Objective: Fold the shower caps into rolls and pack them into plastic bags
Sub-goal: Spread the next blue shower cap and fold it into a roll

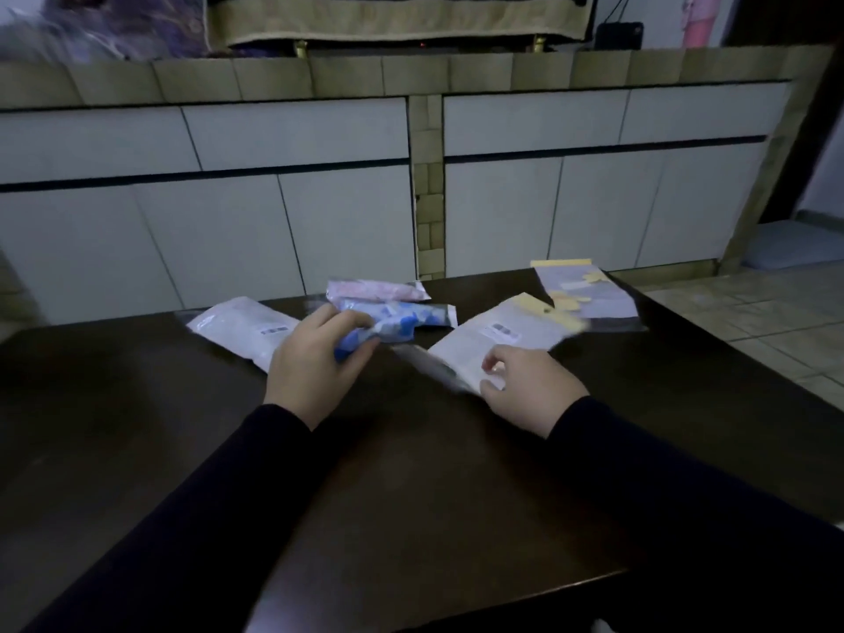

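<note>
L hand curls round blue cap roll, w/ R hand pinching near edge of empty bag, prob to hold it ready for loading.

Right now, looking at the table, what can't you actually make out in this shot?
- Blue rolled shower cap, head view: the left hand covers most of it.
- Labels on the white bag and on the plastic bag the right hand pinches: too small and dim to read.
- That bag's near edge: motion-blurred, so open or sealed is unclear.
- Yellow bag at the table's far corner: contents unclear in the low light.
</note>
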{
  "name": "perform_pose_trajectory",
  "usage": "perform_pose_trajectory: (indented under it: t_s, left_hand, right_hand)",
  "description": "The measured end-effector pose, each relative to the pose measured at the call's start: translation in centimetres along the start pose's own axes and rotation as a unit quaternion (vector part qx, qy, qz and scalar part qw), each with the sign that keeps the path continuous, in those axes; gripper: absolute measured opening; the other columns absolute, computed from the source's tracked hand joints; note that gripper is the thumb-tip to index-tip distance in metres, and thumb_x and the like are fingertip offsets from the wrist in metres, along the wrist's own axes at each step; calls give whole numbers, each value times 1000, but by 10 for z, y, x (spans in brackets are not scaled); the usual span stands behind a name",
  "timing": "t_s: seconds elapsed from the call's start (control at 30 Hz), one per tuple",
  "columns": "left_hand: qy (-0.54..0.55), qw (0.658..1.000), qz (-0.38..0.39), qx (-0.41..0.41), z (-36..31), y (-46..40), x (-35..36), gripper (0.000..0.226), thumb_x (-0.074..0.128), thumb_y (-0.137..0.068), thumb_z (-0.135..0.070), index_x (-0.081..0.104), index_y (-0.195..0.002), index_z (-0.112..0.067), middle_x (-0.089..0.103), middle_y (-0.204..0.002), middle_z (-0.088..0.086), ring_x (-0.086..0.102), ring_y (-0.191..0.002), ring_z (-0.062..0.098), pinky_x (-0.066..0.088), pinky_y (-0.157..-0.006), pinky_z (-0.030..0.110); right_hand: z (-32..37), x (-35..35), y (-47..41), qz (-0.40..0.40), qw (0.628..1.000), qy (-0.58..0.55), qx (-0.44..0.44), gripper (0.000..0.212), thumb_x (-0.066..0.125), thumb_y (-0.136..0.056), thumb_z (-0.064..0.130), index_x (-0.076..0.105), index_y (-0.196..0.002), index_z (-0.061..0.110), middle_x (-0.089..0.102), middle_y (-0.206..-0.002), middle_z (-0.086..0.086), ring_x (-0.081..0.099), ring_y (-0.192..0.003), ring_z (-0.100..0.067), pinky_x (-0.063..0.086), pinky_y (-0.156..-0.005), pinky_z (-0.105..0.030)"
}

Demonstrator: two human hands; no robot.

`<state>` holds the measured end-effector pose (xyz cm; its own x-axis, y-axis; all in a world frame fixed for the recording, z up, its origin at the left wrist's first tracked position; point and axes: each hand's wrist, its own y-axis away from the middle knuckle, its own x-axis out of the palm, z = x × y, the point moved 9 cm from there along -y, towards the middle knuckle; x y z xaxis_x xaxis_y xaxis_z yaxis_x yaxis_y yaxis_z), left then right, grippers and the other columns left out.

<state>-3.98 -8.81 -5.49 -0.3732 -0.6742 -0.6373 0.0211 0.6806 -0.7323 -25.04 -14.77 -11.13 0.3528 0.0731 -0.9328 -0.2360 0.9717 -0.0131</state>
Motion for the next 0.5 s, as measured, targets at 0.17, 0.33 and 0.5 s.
perform_pose_trajectory:
  t_s: [0.17, 0.33, 0.5]
  left_hand:
    - [19, 999, 23, 24, -12, -2, 6, 16, 72, -82, -24, 68, -97, -19, 61, -93, -3, 56, -81, 11, 43, -68, 22]
    - [56, 998, 12, 6, -8, -4, 4, 14, 71, -83, -25, 67, -96, -21, 59, -92, -8, 54, -81, 7, 43, -69, 18]
    - [168, 978, 94, -85, 11, 0, 23, 13, 72, -83, -27, 67, -95, -27, 58, -80, -21, 54, -75, -4, 38, -68, 9]
  right_hand:
    - [19, -8, -1, -28, 992, 114, -51, 25, 56, -91, 35, 62, -115, 30, 61, -117, 1, 57, -101, -15, 50, -87, -29]
    - [53, 6, -2, 55, 968, 98, -226, 53, 55, -89, 16, 43, -134, 42, 38, -141, 14, 33, -131, -12, 20, -114, -41]
    - [55, 16, -12, 66, 968, 42, -239, 46, 55, -88, 27, 47, -130, 45, 52, -127, 18, 45, -123, -12, 29, -110, -36]
